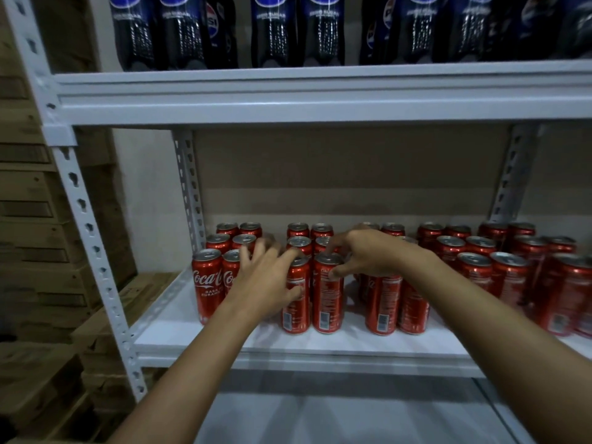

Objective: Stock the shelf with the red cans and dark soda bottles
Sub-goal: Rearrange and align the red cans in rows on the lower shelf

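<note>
On white shelf point(320, 347), red cans point(326, 293); cardboard boxes point(35, 219) leftward

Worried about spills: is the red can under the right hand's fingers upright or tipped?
Upright. The red aluminium can stands on its base on the white shelf, silver top facing up, right hand pinching its rim.

Cans point(326, 293) stand upright in paired rows running front to back on the middle shelf point(288, 344). Bottles point(275, 30) line the shelf above. Both hands reach in over the front cans, the left hand point(266, 280) left of the right hand point(368, 254). Boxes point(28, 219) are stacked left of the rack.
</note>
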